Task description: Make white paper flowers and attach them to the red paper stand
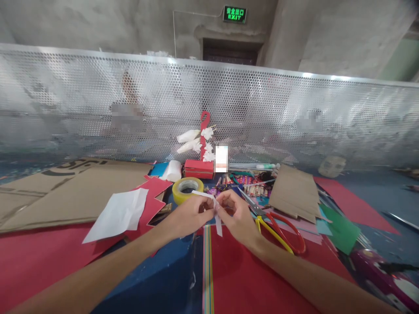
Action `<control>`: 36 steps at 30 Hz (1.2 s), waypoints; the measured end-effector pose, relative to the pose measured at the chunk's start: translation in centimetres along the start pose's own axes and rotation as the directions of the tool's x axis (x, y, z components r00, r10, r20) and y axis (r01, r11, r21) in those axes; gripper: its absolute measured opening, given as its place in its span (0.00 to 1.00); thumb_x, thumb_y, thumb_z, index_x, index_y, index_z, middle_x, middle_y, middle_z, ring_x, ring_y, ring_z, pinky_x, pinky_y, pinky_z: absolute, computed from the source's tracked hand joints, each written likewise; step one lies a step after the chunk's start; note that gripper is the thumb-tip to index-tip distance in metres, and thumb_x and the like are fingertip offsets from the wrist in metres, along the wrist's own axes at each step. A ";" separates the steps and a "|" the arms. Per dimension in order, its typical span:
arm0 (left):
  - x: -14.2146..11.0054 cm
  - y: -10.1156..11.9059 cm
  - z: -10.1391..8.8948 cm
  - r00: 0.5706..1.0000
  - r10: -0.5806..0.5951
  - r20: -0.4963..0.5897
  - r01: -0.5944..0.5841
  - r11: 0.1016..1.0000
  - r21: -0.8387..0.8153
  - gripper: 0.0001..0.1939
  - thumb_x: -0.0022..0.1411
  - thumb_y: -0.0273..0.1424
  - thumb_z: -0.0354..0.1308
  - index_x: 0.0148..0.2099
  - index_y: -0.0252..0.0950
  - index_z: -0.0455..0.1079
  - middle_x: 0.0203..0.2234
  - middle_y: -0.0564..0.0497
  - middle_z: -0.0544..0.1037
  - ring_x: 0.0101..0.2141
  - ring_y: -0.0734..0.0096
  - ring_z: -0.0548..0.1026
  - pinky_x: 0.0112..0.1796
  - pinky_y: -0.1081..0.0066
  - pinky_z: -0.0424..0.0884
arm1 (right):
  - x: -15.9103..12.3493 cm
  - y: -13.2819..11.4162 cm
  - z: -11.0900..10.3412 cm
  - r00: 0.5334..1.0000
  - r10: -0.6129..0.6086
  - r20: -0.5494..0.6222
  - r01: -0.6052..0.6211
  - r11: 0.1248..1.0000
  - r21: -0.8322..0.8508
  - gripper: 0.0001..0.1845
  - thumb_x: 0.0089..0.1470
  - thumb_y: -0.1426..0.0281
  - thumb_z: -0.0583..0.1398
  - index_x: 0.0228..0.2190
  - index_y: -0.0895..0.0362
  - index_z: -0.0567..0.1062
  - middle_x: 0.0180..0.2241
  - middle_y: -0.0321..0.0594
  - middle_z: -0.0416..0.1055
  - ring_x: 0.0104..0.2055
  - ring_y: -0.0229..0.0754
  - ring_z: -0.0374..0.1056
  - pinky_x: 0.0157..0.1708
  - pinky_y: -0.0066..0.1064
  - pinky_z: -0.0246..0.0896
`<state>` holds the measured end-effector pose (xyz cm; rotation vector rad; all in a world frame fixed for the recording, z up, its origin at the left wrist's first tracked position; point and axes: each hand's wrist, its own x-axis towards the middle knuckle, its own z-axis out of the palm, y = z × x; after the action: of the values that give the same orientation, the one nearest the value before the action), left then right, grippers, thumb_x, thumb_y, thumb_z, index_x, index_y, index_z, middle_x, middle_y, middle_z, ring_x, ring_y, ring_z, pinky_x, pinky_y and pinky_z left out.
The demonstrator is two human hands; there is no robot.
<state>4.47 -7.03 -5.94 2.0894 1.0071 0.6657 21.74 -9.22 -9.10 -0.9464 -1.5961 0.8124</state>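
Over the middle of the table, my left hand (193,214) and my right hand (238,214) meet at the fingertips. Both pinch a narrow strip of white paper (219,227); one end sticks out to the upper left, the other hangs down. Part of the strip is hidden by my fingers. Just behind my left hand lies a roll of yellow tape (179,192). Scissors (260,212) with red and yellow handles lie beside my right hand, blades pointing away. Beneath my right hand is a stack of coloured paper, red on top (248,274).
A red stand with white paper flowers (188,136) stands at the back, before a perforated metal screen (255,100). Cardboard (75,192) and a white sheet (119,214) lie left. On the right are brown card (293,192), green paper (338,229) and a purple tool (376,272).
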 end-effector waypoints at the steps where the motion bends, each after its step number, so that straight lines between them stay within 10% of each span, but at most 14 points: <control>1: 0.0 0.0 0.0 1.000 -0.001 -0.002 0.001 1.000 -0.001 0.08 0.62 0.33 0.52 0.33 0.34 0.67 0.23 0.56 0.66 0.25 0.76 0.63 0.26 0.74 0.58 | 0.0 0.0 0.0 1.000 0.000 0.002 0.000 1.000 -0.001 0.06 0.58 0.66 0.59 0.34 0.56 0.68 0.32 0.37 0.70 0.34 0.39 0.69 0.33 0.29 0.63; 36: 0.0 0.3 -0.3 0.999 -0.026 -0.038 0.026 1.000 0.002 0.10 0.62 0.36 0.52 0.35 0.35 0.68 0.22 0.55 0.70 0.24 0.74 0.68 0.26 0.73 0.61 | -0.1 0.2 0.1 1.000 0.006 0.013 -0.007 1.000 0.029 0.06 0.57 0.67 0.60 0.35 0.55 0.68 0.32 0.36 0.70 0.33 0.38 0.67 0.33 0.29 0.63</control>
<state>4.33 -7.06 -5.54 2.0696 1.0554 0.6936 21.71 -9.19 -9.37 -0.9272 -1.5892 0.8461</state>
